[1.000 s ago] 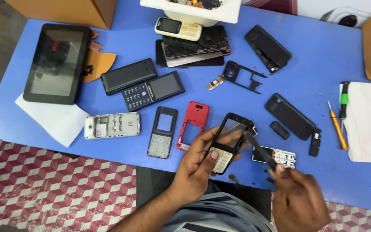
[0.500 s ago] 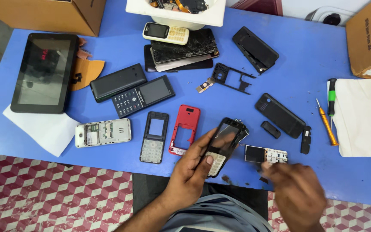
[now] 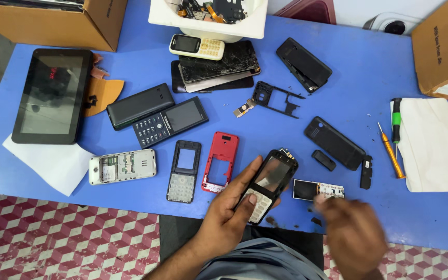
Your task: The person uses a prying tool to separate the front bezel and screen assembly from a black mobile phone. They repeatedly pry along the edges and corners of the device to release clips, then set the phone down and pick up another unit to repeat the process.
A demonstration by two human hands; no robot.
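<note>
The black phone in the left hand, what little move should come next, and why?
Probably the right hand picks up the bare circuit board lying just beside it. The left hand grips the black phone like an open shell, and the right looks empty, though blurred.

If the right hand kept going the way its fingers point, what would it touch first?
Probably the loose circuit board lying on the blue table. The right hand is blurred just below it, fingers aimed up and left, though height above the table is unclear.
</note>
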